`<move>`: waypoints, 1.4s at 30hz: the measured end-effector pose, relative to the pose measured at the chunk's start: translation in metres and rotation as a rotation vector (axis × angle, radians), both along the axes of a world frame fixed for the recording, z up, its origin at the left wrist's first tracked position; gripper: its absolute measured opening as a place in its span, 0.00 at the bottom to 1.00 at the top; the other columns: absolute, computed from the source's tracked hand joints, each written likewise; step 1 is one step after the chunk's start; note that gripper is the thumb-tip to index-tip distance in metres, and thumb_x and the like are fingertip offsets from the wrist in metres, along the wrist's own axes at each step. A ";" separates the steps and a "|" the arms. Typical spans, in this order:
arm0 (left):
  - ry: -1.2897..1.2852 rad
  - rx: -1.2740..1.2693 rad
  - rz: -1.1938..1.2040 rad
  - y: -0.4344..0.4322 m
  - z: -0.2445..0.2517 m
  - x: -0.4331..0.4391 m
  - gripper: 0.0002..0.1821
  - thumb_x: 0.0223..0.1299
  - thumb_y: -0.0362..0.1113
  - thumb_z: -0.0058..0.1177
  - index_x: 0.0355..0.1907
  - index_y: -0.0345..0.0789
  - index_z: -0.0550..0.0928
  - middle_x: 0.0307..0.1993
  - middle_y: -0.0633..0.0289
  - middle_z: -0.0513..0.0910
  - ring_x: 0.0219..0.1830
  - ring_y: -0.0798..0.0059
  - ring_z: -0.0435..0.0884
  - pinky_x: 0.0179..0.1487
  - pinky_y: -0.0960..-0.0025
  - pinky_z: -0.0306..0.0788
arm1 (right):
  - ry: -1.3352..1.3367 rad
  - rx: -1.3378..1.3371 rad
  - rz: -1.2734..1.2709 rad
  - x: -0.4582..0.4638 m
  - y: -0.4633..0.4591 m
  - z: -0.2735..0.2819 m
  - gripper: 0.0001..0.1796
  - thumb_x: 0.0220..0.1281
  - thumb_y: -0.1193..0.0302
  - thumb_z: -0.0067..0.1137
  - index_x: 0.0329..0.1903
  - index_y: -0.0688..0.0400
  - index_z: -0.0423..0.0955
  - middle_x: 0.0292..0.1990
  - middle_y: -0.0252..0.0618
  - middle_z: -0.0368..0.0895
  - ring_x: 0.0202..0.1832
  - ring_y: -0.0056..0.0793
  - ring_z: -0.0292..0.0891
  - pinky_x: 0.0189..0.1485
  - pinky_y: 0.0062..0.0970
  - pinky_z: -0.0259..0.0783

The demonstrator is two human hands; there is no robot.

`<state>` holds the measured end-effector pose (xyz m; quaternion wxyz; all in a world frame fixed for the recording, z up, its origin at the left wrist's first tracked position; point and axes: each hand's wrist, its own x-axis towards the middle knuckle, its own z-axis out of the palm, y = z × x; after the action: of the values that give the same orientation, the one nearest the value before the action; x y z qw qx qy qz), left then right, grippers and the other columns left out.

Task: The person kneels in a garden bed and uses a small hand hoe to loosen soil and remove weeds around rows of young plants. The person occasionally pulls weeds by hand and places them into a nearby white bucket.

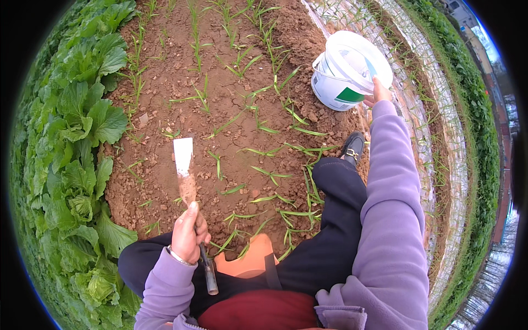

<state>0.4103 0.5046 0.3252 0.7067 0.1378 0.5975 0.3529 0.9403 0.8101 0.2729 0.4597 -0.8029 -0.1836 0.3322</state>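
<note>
My left hand [190,233] is closed around the shaft of a narrow metal garden spade [184,165] with a tube-ended handle. Its flat blade points away from me over the soil, and brown dirt coats the lower blade. At the upper right, my right hand [378,93] grips the rim of a white plastic bucket [336,80] with a green patch and a wire handle. The bucket is tilted, its mouth turned towards the right; its base is at the loose soil, though contact is unclear. Rows of thin green seedlings [270,175] grow between my hands.
Leafy cabbages [99,119] border the soil bed [165,99] on the left. Strips of plastic film [458,177] with more seedlings run along the right. An orange plastic seat [247,260] shows between my legs, and my dark shoe [353,147] stands near the bucket.
</note>
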 end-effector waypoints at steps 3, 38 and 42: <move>-0.013 0.036 -0.008 -0.005 0.004 -0.002 0.24 0.70 0.56 0.41 0.22 0.43 0.62 0.14 0.71 0.58 0.12 0.82 0.52 0.22 0.72 0.60 | -0.017 -0.040 0.081 -0.002 -0.011 0.010 0.36 0.60 0.52 0.57 0.65 0.58 0.61 0.61 0.50 0.68 0.50 0.53 0.76 0.42 0.44 0.78; -0.225 0.174 0.127 -0.010 0.012 0.001 0.23 0.70 0.47 0.46 0.17 0.46 0.59 0.11 0.75 0.52 0.11 0.84 0.49 0.23 0.72 0.58 | -0.262 0.062 1.801 -0.241 -0.170 0.060 0.26 0.58 0.71 0.60 0.60 0.56 0.67 0.53 0.44 0.77 0.57 0.34 0.73 0.56 0.33 0.71; -0.538 0.332 0.232 -0.020 0.012 -0.007 0.26 0.74 0.51 0.33 0.17 0.44 0.59 0.14 0.72 0.55 0.13 0.81 0.52 0.27 0.72 0.57 | 0.492 0.037 1.958 -0.323 -0.280 0.059 0.32 0.57 0.69 0.63 0.63 0.56 0.62 0.53 0.50 0.76 0.56 0.36 0.73 0.58 0.35 0.70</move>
<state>0.4038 0.4842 0.3374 0.7621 0.0838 0.3355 0.5474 0.6172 0.5304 0.3322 0.0225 -0.2009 -0.6670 0.7171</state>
